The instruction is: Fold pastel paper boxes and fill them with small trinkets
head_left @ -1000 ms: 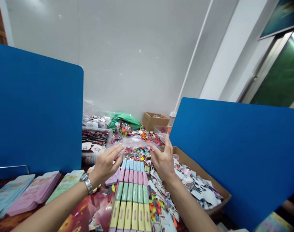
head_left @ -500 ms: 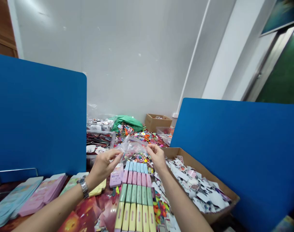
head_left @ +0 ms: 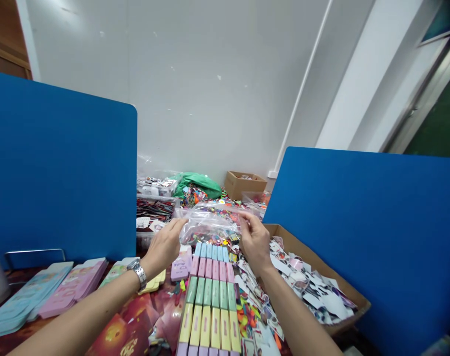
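Note:
A clear plastic bag [head_left: 208, 221] is stretched between my two hands, above the far end of the box rows. My left hand [head_left: 165, 244], with a metal watch on the wrist, pinches its left edge. On the other side my right hand [head_left: 255, 241] grips the right edge with curled fingers. Below the bag stand tight rows of small boxes [head_left: 210, 291] in blue, pink, green, yellow and lilac. One lilac box [head_left: 181, 264] lies apart, just left of the rows and near my left hand.
Stacks of flat blue cards [head_left: 35, 291] and pink cards [head_left: 74, 287] lie at left. A cardboard box [head_left: 321, 282] full of paper pieces stands at right. Blue partitions [head_left: 61, 173] flank the table. Farther back are a green bag [head_left: 198, 184] and a smaller carton [head_left: 245, 185].
My hands have moved apart, the right one shifting to the right, and the plastic bag is now pulled wider and flatter. The view has shifted slightly.

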`<state>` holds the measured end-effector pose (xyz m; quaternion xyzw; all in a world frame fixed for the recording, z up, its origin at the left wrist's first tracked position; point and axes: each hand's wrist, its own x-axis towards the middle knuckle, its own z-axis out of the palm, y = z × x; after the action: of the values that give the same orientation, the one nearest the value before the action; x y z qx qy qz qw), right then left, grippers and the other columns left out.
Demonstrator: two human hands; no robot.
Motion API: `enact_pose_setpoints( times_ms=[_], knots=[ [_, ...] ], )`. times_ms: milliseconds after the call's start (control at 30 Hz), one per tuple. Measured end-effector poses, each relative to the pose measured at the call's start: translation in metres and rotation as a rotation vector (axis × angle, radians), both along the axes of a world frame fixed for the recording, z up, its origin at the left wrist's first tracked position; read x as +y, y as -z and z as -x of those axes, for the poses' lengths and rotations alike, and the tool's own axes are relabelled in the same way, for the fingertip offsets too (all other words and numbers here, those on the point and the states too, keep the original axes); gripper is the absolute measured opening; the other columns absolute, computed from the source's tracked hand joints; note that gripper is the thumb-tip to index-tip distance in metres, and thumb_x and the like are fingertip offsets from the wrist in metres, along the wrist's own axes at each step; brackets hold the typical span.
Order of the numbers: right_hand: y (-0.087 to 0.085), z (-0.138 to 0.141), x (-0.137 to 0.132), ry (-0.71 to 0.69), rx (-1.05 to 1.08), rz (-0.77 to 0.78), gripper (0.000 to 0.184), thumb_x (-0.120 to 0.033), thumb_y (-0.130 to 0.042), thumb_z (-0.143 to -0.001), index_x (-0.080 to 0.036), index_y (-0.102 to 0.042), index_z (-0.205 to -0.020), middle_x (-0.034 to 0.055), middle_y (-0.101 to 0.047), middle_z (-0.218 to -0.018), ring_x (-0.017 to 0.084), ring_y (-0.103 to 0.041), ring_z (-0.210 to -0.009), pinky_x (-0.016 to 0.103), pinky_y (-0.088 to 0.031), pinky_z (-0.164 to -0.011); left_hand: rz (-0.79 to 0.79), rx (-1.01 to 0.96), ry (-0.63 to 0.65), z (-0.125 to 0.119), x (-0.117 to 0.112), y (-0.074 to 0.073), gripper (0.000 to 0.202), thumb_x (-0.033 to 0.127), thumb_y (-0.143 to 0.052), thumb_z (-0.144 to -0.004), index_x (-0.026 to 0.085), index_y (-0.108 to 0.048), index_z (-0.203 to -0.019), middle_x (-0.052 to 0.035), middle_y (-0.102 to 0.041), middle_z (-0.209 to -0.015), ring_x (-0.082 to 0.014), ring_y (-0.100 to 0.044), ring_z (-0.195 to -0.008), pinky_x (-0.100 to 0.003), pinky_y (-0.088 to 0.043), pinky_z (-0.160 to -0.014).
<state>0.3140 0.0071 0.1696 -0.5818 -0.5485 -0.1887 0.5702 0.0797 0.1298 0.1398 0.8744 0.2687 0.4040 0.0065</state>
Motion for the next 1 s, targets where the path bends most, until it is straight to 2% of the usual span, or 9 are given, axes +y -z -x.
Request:
enact_pose_setpoints(
  times_ms=[133, 267, 400, 533, 600, 667, 767, 867, 1000],
  knots=[
    [0.0, 0.002, -0.011, -0.022, -0.068, 0.022, 0.025, -0.033, -0.051, -0.096, -0.023, -0.065, -0.114, 0.0081, -0.067, -0.111, 0.021, -0.064, -0.096, 0.032, -0.054, -0.076, -0.012, 0.004, 0.038, -0.003, -0.003, -0.005, 0.068, -0.006, -0.04, -0.07, 0.016, -0.043, -0.135, -0.014, -0.056, -0.13, -0.0239, -0.059, -0.117, -0.04, -0.051, -0.098],
    [0.017, 0.004, -0.021, -0.146, -0.19, 0.17, 0.04, -0.038, -0.062, -0.09, -0.028, -0.057, -0.129, 0.0104, -0.056, -0.132, 0.019, -0.066, -0.087, 0.029, -0.057, -0.064, -0.013, -0.004, 0.053, -0.005, -0.005, -0.007, 0.077, -0.005, -0.042, -0.07, 0.016, -0.032, -0.143, -0.0162, -0.049, -0.138, -0.0256, -0.052, -0.126, -0.043, -0.048, -0.102],
    [0.029, 0.0, -0.021, -0.107, -0.361, 0.263, 0.034, -0.028, -0.051, -0.095, -0.03, -0.058, -0.129, 0.0095, -0.048, -0.14, 0.021, -0.065, -0.102, 0.036, -0.057, -0.087, 0.011, 0.02, 0.093, -0.007, -0.005, -0.006, 0.084, -0.004, -0.042, -0.068, 0.013, -0.024, -0.148, -0.0193, -0.043, -0.146, -0.0281, -0.046, -0.134, -0.044, -0.048, -0.104],
    [0.021, -0.001, -0.02, 0.027, -0.315, 0.217, 0.036, -0.028, -0.053, -0.094, -0.028, -0.058, -0.129, 0.0118, -0.04, -0.145, 0.026, -0.059, -0.115, 0.042, -0.053, -0.095, -0.016, 0.075, 0.114, -0.007, -0.01, -0.009, 0.092, -0.006, -0.04, -0.067, 0.016, -0.014, -0.153, -0.0189, -0.037, -0.152, -0.0293, -0.045, -0.135, -0.043, -0.05, -0.101],
    [0.015, 0.004, -0.022, 0.07, -0.269, 0.126, 0.034, -0.031, -0.056, -0.093, -0.028, -0.061, -0.126, 0.0101, -0.025, -0.155, 0.029, -0.052, -0.124, 0.048, -0.047, -0.102, -0.051, 0.1, 0.098, -0.007, -0.014, -0.011, 0.098, -0.007, -0.039, -0.067, 0.02, -0.005, -0.154, -0.0176, -0.035, -0.154, -0.0296, -0.048, -0.133, -0.042, -0.052, -0.097],
    [0.013, 0.009, -0.024, 0.078, -0.221, 0.071, 0.029, -0.031, -0.056, -0.093, -0.029, -0.065, -0.12, 0.0045, -0.01, -0.161, 0.033, -0.037, -0.138, 0.052, -0.037, -0.11, -0.088, 0.124, 0.085, -0.008, -0.017, -0.014, 0.102, -0.008, -0.038, -0.066, 0.024, 0.004, -0.154, -0.0166, -0.033, -0.155, -0.0293, -0.052, -0.13, -0.04, -0.055, -0.093],
    [0.018, 0.009, -0.021, 0.019, -0.106, 0.148, 0.027, -0.034, -0.055, -0.093, -0.029, -0.068, -0.116, -0.0002, 0.001, -0.163, 0.034, -0.015, -0.148, 0.053, -0.026, -0.116, -0.111, 0.155, 0.069, -0.008, -0.022, -0.016, 0.105, -0.008, -0.038, -0.066, 0.025, 0.012, -0.153, -0.017, -0.031, -0.156, -0.0288, -0.058, -0.123, -0.035, -0.058, -0.083],
    [0.028, -0.002, -0.012, -0.062, 0.054, 0.294, 0.031, -0.042, -0.054, -0.093, -0.028, -0.069, -0.117, 0.0049, -0.004, -0.163, 0.033, -0.011, -0.148, 0.054, -0.025, -0.115, -0.126, 0.179, 0.079, -0.008, -0.026, -0.017, 0.104, -0.007, -0.036, -0.067, 0.025, 0.014, -0.152, -0.0176, -0.028, -0.158, -0.0295, -0.058, -0.123, -0.034, -0.059, -0.078],
    [0.033, -0.012, -0.001, -0.192, 0.078, 0.403, 0.035, -0.047, -0.052, -0.093, -0.027, -0.071, -0.115, 0.0111, -0.032, -0.156, 0.03, -0.027, -0.145, 0.051, -0.032, -0.112, -0.137, 0.192, 0.138, -0.006, -0.028, -0.016, 0.103, -0.008, -0.035, -0.067, 0.025, 0.012, -0.153, -0.0157, -0.024, -0.159, -0.0289, -0.051, -0.13, -0.037, -0.057, -0.087]
  ],
)
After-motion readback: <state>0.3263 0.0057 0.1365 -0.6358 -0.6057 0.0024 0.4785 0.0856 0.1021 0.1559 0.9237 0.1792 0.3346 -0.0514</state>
